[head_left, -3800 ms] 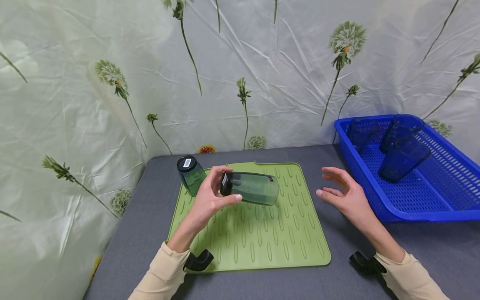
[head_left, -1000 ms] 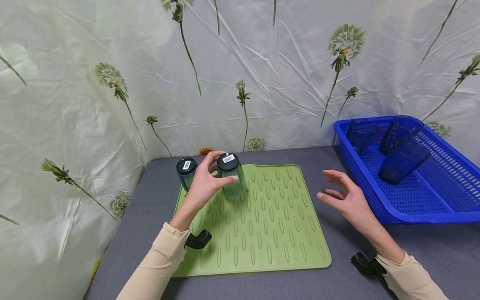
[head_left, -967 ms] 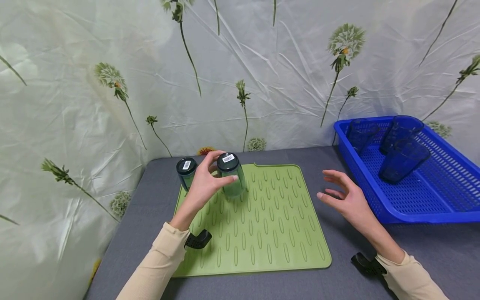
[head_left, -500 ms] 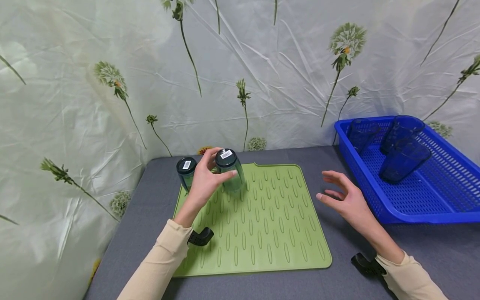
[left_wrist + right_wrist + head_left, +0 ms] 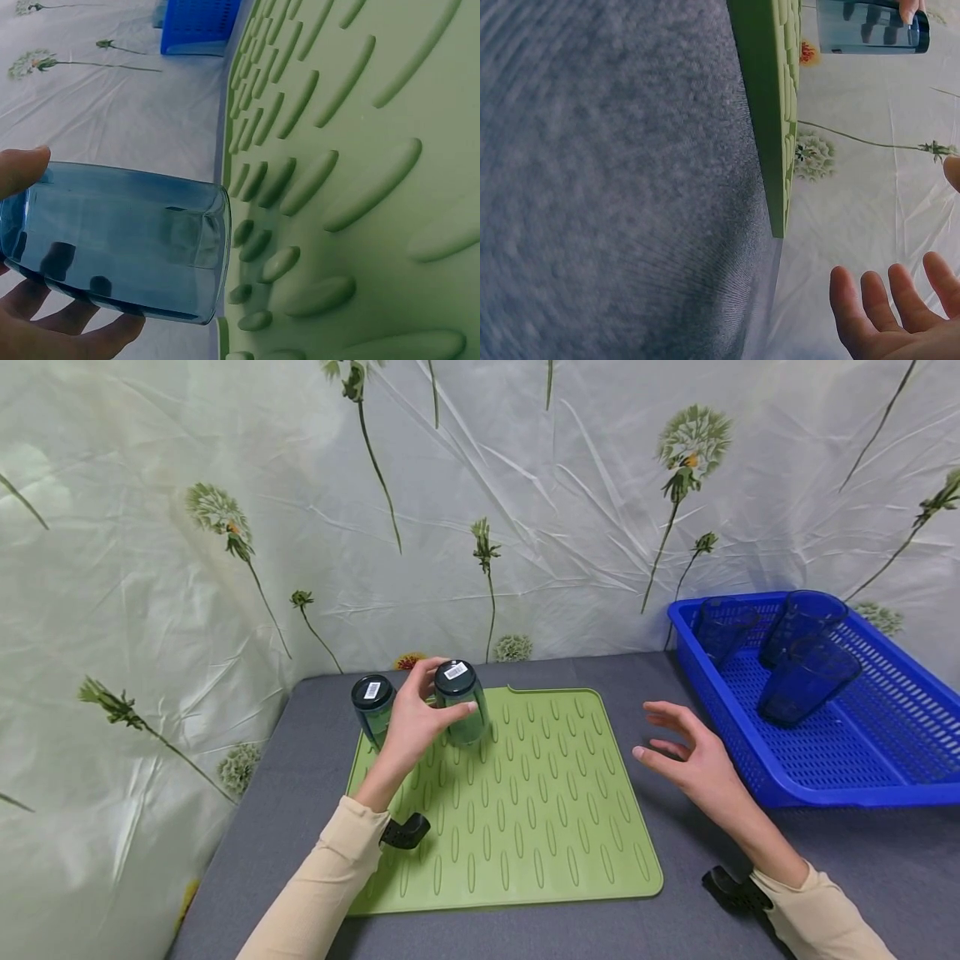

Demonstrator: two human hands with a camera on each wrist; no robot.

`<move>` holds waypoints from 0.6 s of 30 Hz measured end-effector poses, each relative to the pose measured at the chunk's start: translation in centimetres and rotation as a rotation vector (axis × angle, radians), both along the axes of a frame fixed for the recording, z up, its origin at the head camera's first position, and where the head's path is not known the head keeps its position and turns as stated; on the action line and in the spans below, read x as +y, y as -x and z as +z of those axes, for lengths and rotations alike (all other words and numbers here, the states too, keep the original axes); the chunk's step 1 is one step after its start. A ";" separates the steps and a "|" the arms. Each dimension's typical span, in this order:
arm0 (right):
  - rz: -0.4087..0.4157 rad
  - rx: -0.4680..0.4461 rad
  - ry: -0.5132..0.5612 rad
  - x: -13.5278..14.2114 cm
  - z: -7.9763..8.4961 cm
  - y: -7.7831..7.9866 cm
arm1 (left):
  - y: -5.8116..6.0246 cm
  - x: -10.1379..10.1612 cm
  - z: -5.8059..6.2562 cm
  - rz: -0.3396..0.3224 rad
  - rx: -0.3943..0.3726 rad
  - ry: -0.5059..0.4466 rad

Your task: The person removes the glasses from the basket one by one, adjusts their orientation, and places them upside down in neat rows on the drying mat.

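My left hand (image 5: 416, 718) grips a tinted drinking glass (image 5: 463, 714) near its base, thumb on one side and fingers on the other. The glass is upside down, base with a barcode label facing up. In the left wrist view its rim (image 5: 227, 255) is close to the green ribbed mat (image 5: 375, 180); the right wrist view shows a small gap beneath the glass (image 5: 866, 28). A second upside-down glass (image 5: 372, 702) stands at the mat's back left corner, partly behind my left hand. My right hand (image 5: 693, 756) holds nothing, fingers loosely bent, between mat and basket.
A blue plastic basket (image 5: 870, 795) stands at the right with several tinted glasses inside, among them one glass (image 5: 806, 681) near its middle. Grey cloth (image 5: 585, 935) covers the table. A floral-print sheet (image 5: 570, 543) hangs behind it.
Since the earliest frame, my left hand has turned the glass from lying sideways to upside down and shifted it left. Over the last second it barely moves. My right hand stays in place.
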State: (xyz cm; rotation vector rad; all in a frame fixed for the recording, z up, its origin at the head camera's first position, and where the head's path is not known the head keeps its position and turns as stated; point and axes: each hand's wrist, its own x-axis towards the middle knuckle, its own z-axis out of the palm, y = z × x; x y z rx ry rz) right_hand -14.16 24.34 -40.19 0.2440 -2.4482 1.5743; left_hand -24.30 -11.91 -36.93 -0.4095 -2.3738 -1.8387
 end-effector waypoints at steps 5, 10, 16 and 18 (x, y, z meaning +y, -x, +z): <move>0.002 0.002 -0.014 0.1 -0.1 0.1 | 0.3 0.0 -0.5 0.016 -0.015 0.011; 0.002 0.002 -0.027 0.1 -0.2 0.1 | 0.4 0.1 -1.1 0.036 -0.030 0.018; 0.006 0.001 -0.030 0.1 -0.3 0.1 | 0.4 0.4 -1.4 0.053 -0.031 0.018; 0.007 0.001 -0.030 0.1 -0.3 0.1 | 0.3 0.5 -1.4 0.059 -0.032 0.015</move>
